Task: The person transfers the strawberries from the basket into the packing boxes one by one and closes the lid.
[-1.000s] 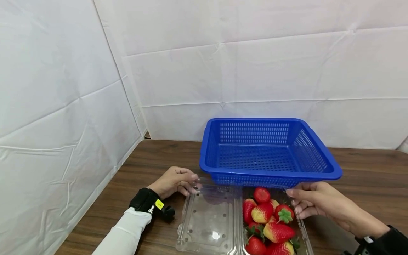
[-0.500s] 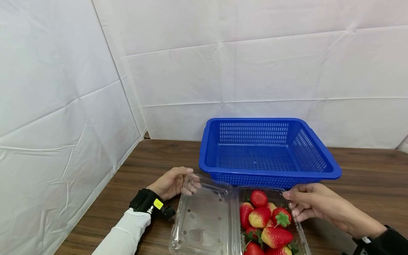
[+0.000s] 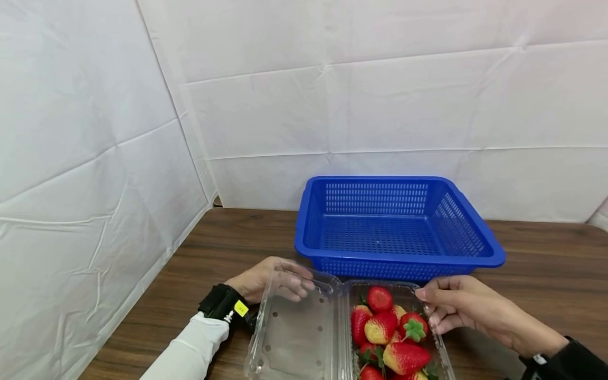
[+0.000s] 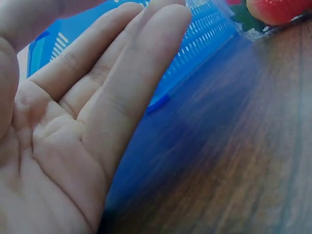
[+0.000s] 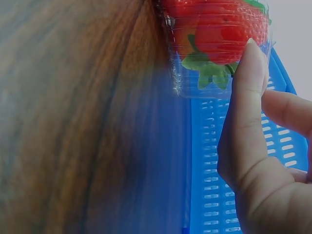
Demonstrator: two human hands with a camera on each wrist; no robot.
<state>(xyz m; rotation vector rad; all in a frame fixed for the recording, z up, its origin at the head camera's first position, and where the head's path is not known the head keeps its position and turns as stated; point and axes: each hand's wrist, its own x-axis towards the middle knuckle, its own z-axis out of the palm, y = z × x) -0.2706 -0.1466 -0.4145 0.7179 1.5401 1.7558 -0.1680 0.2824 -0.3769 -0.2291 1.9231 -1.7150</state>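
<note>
A hinged clear plastic clamshell box [image 3: 446,356] holds several red and yellowish strawberries [image 3: 406,358] with green leaves. Its clear lid [image 3: 296,338], dotted with small holes, is swung out to the left and tilted. Behind the lid's far left corner is my left hand [image 3: 254,277], partly seen through the plastic. In the left wrist view the fingers [image 4: 122,92] are nearly straight and grip nothing. My right hand [image 3: 475,309] pinches the box's far right corner, thumb against the ribbed side wall in the right wrist view. The front of the box runs out of the head view.
A blue perforated plastic basket [image 3: 380,258] with nothing in it stands right behind the box. The wooden tabletop [image 3: 237,232] stretches to both sides. White sheeting [image 3: 266,105] hangs at the back and left.
My left fingers have let go of the lid's far left edge, and the hand has moved right, behind the lid. The lid has risen slightly. The box has shifted a little left with my right hand.
</note>
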